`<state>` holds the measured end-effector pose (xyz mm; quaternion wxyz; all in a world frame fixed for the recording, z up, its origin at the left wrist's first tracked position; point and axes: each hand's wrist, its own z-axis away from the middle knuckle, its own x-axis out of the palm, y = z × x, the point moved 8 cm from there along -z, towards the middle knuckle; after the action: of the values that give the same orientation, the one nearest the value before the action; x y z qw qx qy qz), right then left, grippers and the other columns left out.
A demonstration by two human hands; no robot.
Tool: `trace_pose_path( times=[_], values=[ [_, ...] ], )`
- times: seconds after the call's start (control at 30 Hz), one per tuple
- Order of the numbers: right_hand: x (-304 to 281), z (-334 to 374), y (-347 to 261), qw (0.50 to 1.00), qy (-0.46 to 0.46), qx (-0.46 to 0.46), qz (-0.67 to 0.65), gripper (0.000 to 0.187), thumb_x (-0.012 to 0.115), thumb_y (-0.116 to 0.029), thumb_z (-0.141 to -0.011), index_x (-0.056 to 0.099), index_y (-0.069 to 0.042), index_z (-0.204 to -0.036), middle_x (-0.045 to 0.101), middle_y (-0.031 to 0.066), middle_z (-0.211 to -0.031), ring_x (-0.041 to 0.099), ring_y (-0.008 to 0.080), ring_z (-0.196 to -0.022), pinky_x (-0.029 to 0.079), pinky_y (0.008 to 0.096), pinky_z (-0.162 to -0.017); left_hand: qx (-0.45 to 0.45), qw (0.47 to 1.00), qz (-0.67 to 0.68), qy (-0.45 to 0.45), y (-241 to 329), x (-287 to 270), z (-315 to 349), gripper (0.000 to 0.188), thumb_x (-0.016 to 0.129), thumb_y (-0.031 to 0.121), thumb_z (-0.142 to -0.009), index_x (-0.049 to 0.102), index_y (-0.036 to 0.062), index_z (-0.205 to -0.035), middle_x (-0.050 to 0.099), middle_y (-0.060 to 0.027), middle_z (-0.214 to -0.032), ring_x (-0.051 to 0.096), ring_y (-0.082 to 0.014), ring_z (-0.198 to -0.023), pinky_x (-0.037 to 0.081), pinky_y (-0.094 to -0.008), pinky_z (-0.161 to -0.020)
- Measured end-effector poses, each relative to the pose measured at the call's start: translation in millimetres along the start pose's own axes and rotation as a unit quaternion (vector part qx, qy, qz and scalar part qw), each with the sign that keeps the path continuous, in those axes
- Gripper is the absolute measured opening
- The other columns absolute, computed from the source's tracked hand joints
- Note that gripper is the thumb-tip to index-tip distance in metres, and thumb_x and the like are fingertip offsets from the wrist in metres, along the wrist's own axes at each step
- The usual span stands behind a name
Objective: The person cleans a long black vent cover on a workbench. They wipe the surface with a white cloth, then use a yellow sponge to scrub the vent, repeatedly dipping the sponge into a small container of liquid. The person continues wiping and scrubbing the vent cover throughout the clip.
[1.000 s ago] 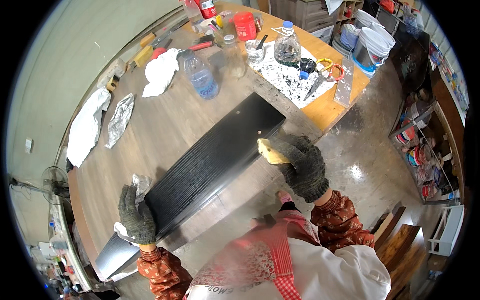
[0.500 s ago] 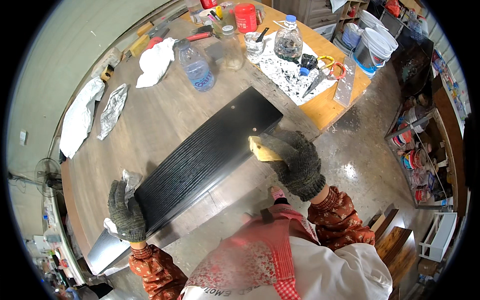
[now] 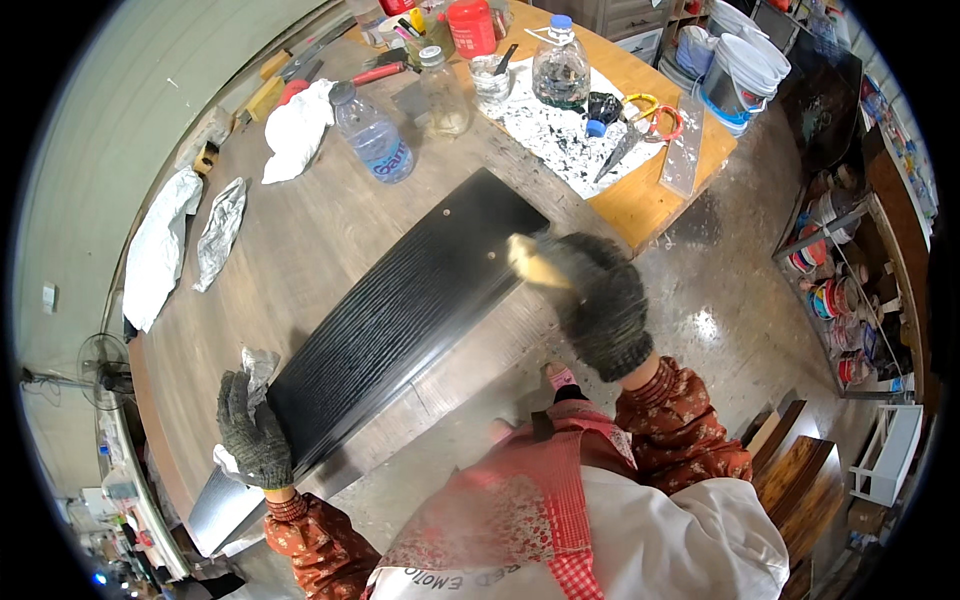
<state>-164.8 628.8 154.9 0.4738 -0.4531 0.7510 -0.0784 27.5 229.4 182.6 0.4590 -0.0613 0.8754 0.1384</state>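
A long black board point(image 3: 395, 300) with ridged wood grain and two small holes near its far end lies diagonally over the table's near edge. My left hand point(image 3: 252, 438), in a dark knit glove, presses down near the board's lower left end. A crumpled white rag point(image 3: 261, 368) is under that hand and sticks out on both sides of it. My right hand point(image 3: 604, 305), gloved alike, is closed around a folded piece of yellow sandpaper point(image 3: 540, 266). It is beside the board's far right end; blur hides whether the sandpaper touches the edge.
On the brownish table point(image 3: 200, 400) are white cloths point(image 3: 300, 130), a water bottle point(image 3: 372, 135) and a glass jar point(image 3: 443, 95). Farther right, scissors point(image 3: 630, 145) and a jug point(image 3: 560, 70) rest on paint-spotted paper. Buckets point(image 3: 740, 75) and a shelf point(image 3: 840, 270) stand at right.
The view has shifted slightly. My right hand, with the sandpaper, has moved up and slightly right relative to the board; it is more blurred. My left hand stays in place.
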Motion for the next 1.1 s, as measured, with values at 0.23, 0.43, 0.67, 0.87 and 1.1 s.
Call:
trace_pose_path(
  times=[0.23,0.43,0.67,0.87,1.1],
  values=[
    [-11,-2,-9,0.999,0.047,-0.003,-0.009,0.035,0.070,-0.017,-0.081,0.067,-0.012,-0.116,0.066,0.0132,-0.111,0.062,0.0297,-0.102,0.051,0.0420,-0.085,0.005,1.000,-0.021,-0.007,2,0,0,0.047,0.057,-0.001,-0.083,0.056,0.0036,-0.130,0.055,-0.0188,-0.136,0.050,-0.0360,-0.128,0.038,-0.0449,-0.109],
    [-17,-4,24,0.994,0.058,0.086,0.020,0.031,0.070,-0.019,-0.084,0.068,-0.011,-0.114,0.068,0.0137,-0.102,0.066,0.0286,-0.092,0.054,0.0395,-0.081,0.025,0.999,-0.025,-0.006,3,-1,1,0.045,0.057,0.002,-0.085,0.056,0.0021,-0.130,0.055,-0.0197,-0.135,0.049,-0.0366,-0.128,0.037,-0.0450,-0.109],
    [14,4,-11,1.000,0.014,-0.008,-0.017,0.040,0.067,-0.020,-0.085,0.062,-0.007,-0.122,0.064,0.0160,-0.110,0.063,0.0301,-0.095,0.053,0.0414,-0.085,0.009,1.000,0.013,-0.003,-4,1,1,0.044,0.057,0.003,-0.086,0.056,0.0020,-0.130,0.054,-0.0197,-0.136,0.049,-0.0365,-0.129,0.037,-0.0446,-0.110],
    [42,37,-77,0.989,-0.053,-0.094,-0.097,0.050,0.066,-0.015,-0.081,0.056,0.000,-0.128,0.059,0.0189,-0.113,0.060,0.0334,-0.100,0.051,0.0415,-0.090,0.026,0.999,-0.021,-0.010,3,0,0,0.044,0.056,0.001,-0.085,0.056,0.0021,-0.130,0.054,-0.0194,-0.136,0.049,-0.0358,-0.129,0.036,-0.0443,-0.110],
    [32,20,-35,0.987,-0.040,0.025,-0.153,0.044,0.063,-0.014,-0.085,0.057,0.000,-0.127,0.060,0.0193,-0.114,0.061,0.0332,-0.098,0.051,0.0435,-0.087,0.023,1.000,-0.005,-0.002,5,-3,2,0.045,0.055,0.002,-0.085,0.056,0.0012,-0.130,0.055,-0.0194,-0.134,0.049,-0.0365,-0.129,0.036,-0.0449,-0.110]
  ],
)
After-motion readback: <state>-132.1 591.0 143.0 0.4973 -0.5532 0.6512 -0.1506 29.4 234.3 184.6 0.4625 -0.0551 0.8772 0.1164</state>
